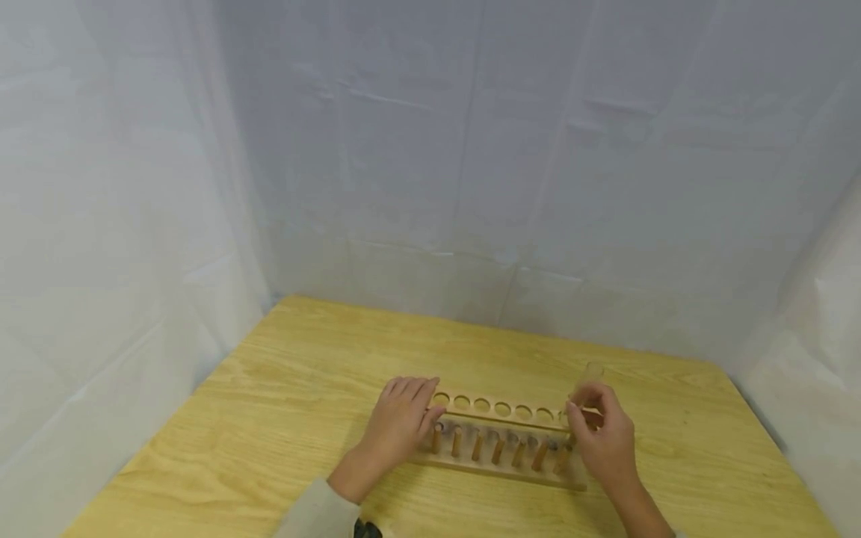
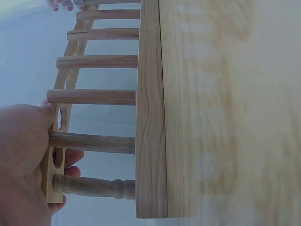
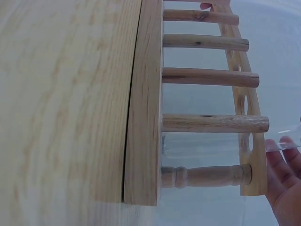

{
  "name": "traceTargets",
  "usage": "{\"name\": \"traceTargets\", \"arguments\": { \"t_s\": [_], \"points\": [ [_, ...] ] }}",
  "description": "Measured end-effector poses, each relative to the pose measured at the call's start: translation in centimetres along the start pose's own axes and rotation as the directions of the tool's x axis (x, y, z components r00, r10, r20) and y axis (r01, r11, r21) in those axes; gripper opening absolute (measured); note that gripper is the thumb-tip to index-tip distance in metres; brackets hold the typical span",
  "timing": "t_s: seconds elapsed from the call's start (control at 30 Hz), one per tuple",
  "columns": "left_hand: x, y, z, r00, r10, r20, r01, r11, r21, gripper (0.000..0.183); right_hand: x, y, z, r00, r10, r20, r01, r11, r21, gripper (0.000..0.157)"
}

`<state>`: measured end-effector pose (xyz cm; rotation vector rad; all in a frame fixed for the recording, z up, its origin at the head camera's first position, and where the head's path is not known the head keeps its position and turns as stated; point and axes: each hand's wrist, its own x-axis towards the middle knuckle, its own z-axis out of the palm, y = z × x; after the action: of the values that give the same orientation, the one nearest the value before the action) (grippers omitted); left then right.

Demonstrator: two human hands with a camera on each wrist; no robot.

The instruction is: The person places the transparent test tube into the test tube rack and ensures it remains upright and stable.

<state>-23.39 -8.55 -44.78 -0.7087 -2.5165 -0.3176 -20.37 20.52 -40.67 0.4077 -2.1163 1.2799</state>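
Note:
A wooden test tube rack (image 1: pixel 501 469) stands on the table, with a row of round holes in its upper rail and upright pegs along the front. At its left end, my left hand (image 1: pixel 397 420) grips the upper rail, thumb in front and fingertips behind, as the left wrist view shows. By the right end, my right hand (image 1: pixel 608 439) pinches a clear test tube (image 1: pixel 593 371), tilted above the rail. Only part of that hand (image 3: pixel 287 181) and a see-through edge of the tube show in the right wrist view.
The wooden table (image 1: pixel 269 403) extends around the rack on all sides. Pale sheeting (image 1: pixel 430 164) hangs behind the table and at both sides. Turned end posts (image 2: pixel 94 186) join the rack's base (image 2: pixel 149 141) to its upper rail.

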Motion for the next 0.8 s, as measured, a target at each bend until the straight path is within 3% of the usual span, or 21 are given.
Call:
{"name": "traceTargets", "arguments": {
  "t_s": [0.37, 0.57, 0.8],
  "points": [
    [0.00, -0.11, 0.38, 1.000, -0.007, 0.008, 0.007, 1.000, 0.007, 0.046, -0.07, 0.22, 0.06, 1.000, -0.026, 0.006, 0.026, 1.000, -0.010, 0.017],
    [0.00, -0.14, 0.40, 1.000, 0.010, -0.027, -0.010, 1.000, 0.009, 0.045, -0.04, 0.13, 0.02, 1.000, -0.022, 0.014, 0.022, 1.000, -0.009, 0.019],
    [0.10, -0.19, 0.38, 1.000, 0.001, -0.009, -0.001, 1.000, -0.008, 0.046, 0.10, 0.27, -0.08, 0.998, -0.056, 0.023, 0.057, 0.998, -0.015, 0.019]
  ]
}}
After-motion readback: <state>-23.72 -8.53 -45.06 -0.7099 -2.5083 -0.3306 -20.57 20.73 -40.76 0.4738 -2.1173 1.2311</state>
